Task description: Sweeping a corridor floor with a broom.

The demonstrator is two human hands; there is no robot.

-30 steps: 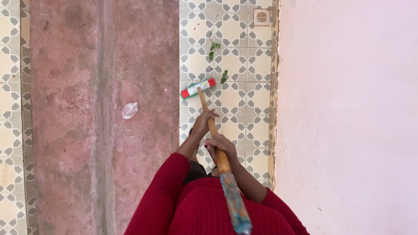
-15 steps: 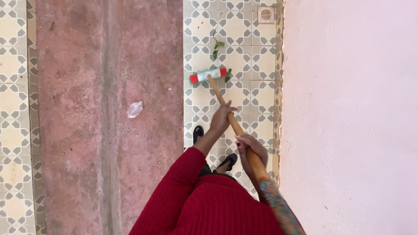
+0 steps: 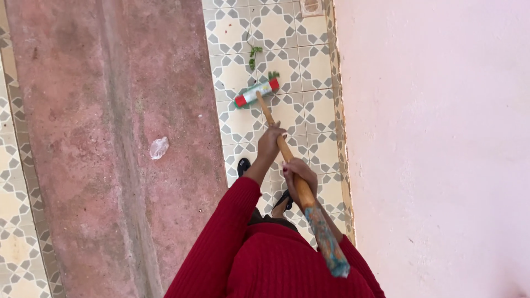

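Note:
Both my hands grip a long wooden broom handle. My left hand holds it lower down, nearer the head; my right hand holds it higher up. The top end of the handle is covered in blue patterned wrapping. The broom head, green and white with red ends, rests on the patterned floor tiles. Small green leaf scraps lie just beyond the head, and one scrap touches it. My sleeves are red.
A pale pink wall runs along the right. A wide reddish concrete strip lies on the left with a crumpled clear plastic scrap on it. A square floor drain sits at the top. My black shoes show below.
The broom head has pushed forward along the tiles toward the leaf scraps and reached the nearer one. My hands followed the stroke, and the view tilted and shifted left.

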